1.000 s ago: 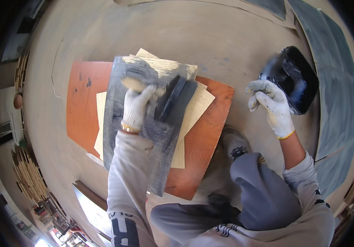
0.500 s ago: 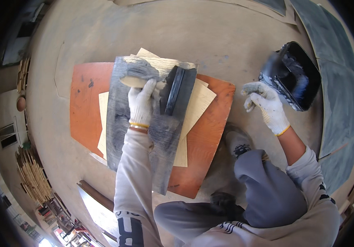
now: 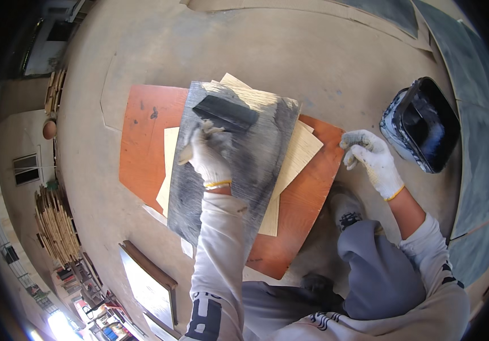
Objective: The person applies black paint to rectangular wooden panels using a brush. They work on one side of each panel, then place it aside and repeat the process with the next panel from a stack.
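Note:
My left hand (image 3: 207,156), in a white knit glove with a yellow cuff edge, is closed round a pale tan tool (image 3: 186,154); motion blur and the fingers hide its kind. It is over a board (image 3: 239,187) smeared dark grey, with bare yellowish wood grain along its far edge. Just beyond the fingers, a black oblong block (image 3: 224,112) lies slantwise on this board. My right hand (image 3: 372,162), also gloved and stained at the fingertips, hangs in the air with fingers loosely bent and apart, holding nothing. It is between the boards and a black-rimmed bucket (image 3: 426,125).
Pale yellow sheets (image 3: 298,153) stick out under the dark board, above a larger orange-brown board (image 3: 148,142). Dark-stained panels (image 3: 480,153) line the right side. Boards (image 3: 148,278) lie at lower left, near a stack of wooden strips (image 3: 57,224).
The black block has turned from nearly upright to slantwise and lies farther left on the board. My left hand has drawn nearer to me on it. The whole view has shifted.

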Available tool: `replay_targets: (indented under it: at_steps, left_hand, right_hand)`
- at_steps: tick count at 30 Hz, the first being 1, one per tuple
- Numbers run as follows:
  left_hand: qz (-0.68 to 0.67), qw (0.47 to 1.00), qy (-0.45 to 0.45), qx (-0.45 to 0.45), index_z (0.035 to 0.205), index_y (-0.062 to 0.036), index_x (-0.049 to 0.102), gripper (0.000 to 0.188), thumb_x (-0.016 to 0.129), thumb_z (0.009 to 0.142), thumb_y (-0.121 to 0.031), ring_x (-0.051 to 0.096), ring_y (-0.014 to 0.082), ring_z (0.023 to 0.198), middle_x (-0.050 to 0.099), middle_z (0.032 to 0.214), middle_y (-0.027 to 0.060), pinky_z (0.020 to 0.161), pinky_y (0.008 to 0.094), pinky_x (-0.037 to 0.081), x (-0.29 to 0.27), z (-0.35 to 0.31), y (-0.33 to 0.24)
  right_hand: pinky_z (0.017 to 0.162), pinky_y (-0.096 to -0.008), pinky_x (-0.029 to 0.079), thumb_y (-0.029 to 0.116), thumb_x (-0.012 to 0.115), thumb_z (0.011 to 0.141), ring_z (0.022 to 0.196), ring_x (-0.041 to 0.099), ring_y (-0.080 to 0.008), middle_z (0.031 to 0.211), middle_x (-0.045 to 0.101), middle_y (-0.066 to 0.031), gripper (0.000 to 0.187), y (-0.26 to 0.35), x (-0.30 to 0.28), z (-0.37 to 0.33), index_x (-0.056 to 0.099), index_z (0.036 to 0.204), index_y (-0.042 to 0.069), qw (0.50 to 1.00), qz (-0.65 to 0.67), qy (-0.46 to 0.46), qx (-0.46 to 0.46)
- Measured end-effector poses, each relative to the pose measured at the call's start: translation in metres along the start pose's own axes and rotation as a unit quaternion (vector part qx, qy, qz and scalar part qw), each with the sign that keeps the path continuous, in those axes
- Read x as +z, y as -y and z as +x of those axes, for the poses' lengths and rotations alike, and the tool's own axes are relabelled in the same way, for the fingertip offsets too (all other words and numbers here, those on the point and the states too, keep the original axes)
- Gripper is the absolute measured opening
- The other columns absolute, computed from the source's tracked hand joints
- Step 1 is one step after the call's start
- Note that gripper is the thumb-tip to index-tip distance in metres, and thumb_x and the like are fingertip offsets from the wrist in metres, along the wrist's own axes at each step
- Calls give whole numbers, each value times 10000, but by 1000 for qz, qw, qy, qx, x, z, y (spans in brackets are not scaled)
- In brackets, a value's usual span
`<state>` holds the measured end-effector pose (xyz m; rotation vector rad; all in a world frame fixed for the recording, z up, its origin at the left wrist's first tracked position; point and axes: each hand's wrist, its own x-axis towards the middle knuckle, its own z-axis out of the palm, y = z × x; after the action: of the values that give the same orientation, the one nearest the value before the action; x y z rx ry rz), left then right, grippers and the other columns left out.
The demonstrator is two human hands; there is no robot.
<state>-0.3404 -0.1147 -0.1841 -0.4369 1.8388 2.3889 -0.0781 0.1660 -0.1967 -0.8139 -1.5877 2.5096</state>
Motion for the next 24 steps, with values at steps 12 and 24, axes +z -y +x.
replay_targets:
  at_steps: [12, 24]
  left_hand:
    - [207, 952, 103, 201, 1113, 18, 688, 213, 745, 1026, -168, 650, 119, 629, 790, 889, 115, 535, 258, 516, 18, 10, 1]
    - [157, 973, 108, 133, 1111, -46, 735, 181, 811, 959, -105, 724, 168, 888, 771, 1004, 75, 864, 325, 602, 50, -27, 37]
  right_hand:
    - [760, -307, 593, -5, 564, 1035, 837, 693, -148, 1110, 710, -104, 244, -9, 16, -1, 667, 1255, -19, 998, 22, 47, 42]
    - [761, -319, 595, -19, 543, 1034, 847, 701, -155, 1112, 716, -96, 269, -12, 33, 5, 673, 1270, -16, 995, -19, 54, 79]
